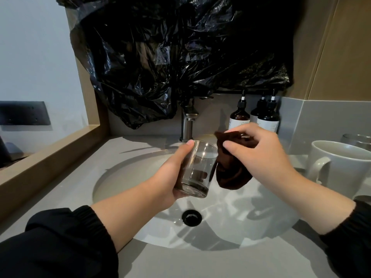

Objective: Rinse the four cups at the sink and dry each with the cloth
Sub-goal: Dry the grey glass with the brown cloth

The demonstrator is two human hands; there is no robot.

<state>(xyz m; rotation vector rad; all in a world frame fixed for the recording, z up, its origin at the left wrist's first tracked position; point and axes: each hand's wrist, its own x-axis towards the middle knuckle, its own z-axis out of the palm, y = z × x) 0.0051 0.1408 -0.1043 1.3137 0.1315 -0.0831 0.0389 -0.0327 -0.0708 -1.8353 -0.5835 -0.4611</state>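
Fingers (185, 147) of the left hand (172, 173) curl round the glass cup (197, 167), roughly upright over the sink (112, 177), mouth up. Right hand (259, 155) pinches the bunched cloth (230, 175) at the cup's right wall; whether they touch I cannot tell. I judge the cloth must travel up and left into the mouth

Black sleeves (60, 241), seemingly elasticated cuffs (89, 216)

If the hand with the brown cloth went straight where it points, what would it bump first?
Most likely the clear glass in the left hand: the right hand and its brown cloth face it, though depth is unclear.
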